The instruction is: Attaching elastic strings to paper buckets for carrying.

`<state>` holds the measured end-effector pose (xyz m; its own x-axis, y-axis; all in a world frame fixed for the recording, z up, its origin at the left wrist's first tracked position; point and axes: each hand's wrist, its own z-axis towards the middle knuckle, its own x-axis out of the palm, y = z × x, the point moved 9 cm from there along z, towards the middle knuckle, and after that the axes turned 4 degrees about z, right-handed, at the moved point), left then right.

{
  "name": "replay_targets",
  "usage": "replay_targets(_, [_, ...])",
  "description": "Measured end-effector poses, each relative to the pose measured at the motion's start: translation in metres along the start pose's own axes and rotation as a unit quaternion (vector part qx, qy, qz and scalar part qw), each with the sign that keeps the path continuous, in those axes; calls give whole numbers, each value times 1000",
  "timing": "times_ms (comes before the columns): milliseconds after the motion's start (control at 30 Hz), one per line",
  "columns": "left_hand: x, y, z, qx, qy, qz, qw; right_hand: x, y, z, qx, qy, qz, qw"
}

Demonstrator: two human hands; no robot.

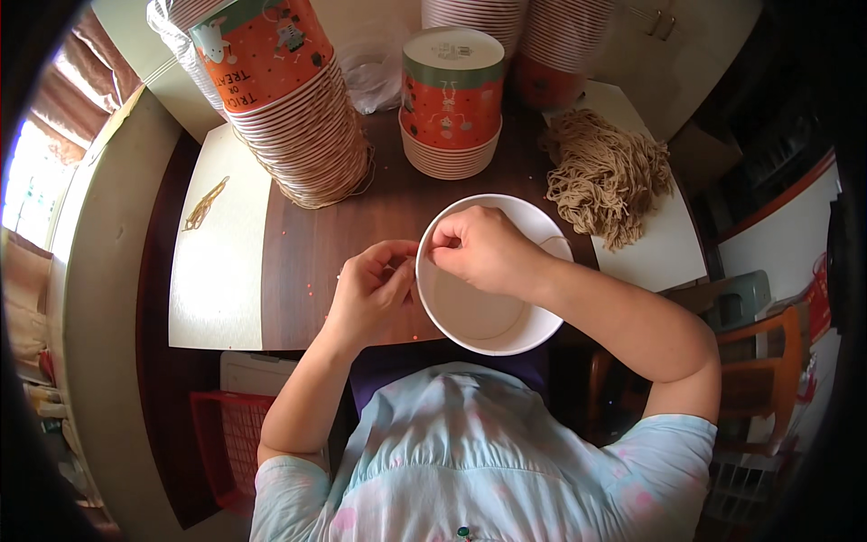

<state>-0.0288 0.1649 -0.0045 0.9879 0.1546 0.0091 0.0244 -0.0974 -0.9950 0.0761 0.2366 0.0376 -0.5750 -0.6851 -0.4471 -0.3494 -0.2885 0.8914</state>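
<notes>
A round paper bucket with a white inside is tipped at the table's front edge, its mouth facing me. My right hand reaches over the rim into it, thumb and fingers pinched together against the left wall. Outside that same wall, my left hand has its fingers curled and pinched close to the rim. What either pinch holds is too small or hidden to make out. A short bit of tan cord shows at the bucket's right rim, beside my right wrist.
Nested orange paper buckets lean in a tall stack at the left; a shorter upside-down stack stands mid-table. A heap of tan cords lies at the right, a few strands at the left. Below is a red basket.
</notes>
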Motion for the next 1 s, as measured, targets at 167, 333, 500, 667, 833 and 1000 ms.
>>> replay_targets(167, [-1, -1, -1, 1, -12, 48, 999, 4, 2, -1, 13, 22, -10, 1000])
replay_targets(333, [-6, -3, -8, 24, -38, 127, 991, 9, 2, -8, 33, 64, -20, 997])
replay_targets(500, [-28, -18, -21, 24, -40, -4, 999, -12, 19, -30, 52, 113, -147, 981])
replay_targets(667, [-20, -36, -33, 51, 39, -110, 992, -18, 33, -36, -1, 108, -209, 972])
replay_targets(833, [3, -33, -16, 9, 70, -192, 979, -1, 92, -36, -258, 84, -139, 952])
replay_targets(1000, [1, -25, -15, 42, 71, -126, 989, 7, 85, -11, -233, 124, -53, 963])
